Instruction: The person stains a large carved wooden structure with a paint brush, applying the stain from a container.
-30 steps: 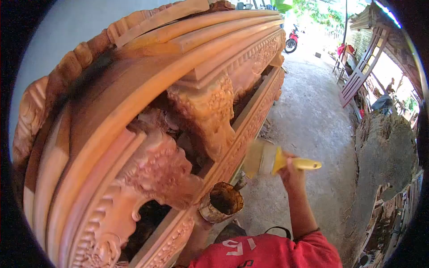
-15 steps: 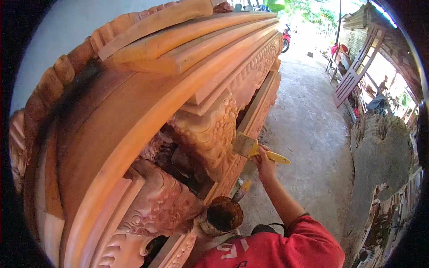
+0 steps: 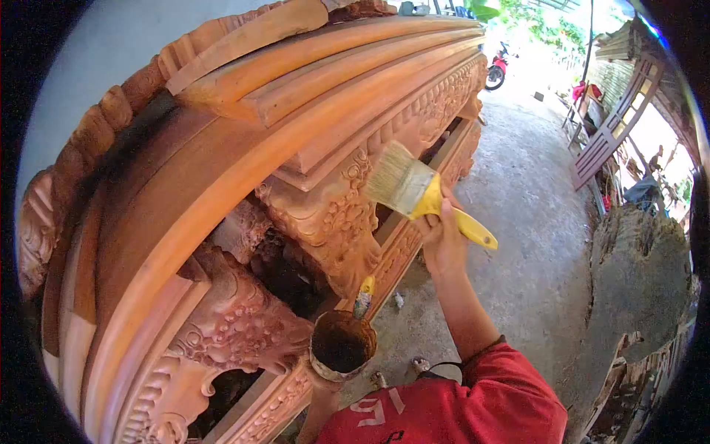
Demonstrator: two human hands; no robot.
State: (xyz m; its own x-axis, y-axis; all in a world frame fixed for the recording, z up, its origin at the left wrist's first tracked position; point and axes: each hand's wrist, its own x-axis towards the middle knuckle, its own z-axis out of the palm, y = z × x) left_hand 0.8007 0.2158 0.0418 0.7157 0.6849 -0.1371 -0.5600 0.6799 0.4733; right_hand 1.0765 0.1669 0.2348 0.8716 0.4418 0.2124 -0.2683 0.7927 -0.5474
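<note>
My right hand point(image 3: 445, 240) is closed round the yellow handle of a wide flat paintbrush point(image 3: 423, 194). Its pale bristles point up and left, overlapping the carved front of a large reddish-brown wooden piece point(image 3: 325, 211). Low in the view, my left hand point(image 3: 322, 385) is against the underside of a round stained pot point(image 3: 325, 368), holding it up; most of its fingers are hidden. Dark brown residue coats the inside of the pot. A second brush point(image 3: 364, 294) with a yellow handle leans out at the pot's far rim.
Along the carved piece runs a concrete floor point(image 3: 518, 192). To the right stand a weathered grey slab point(image 3: 636, 281) and a slatted wooden panel point(image 3: 617, 126). A red motorbike point(image 3: 497, 70) is parked at the far end. Small objects point(image 3: 414, 9) rest on the far top.
My right hand has lifted the paintbrush up and toward me, so it looks larger. The pot in my left hand has shifted left and slightly up. The whole view has moved a little.
</note>
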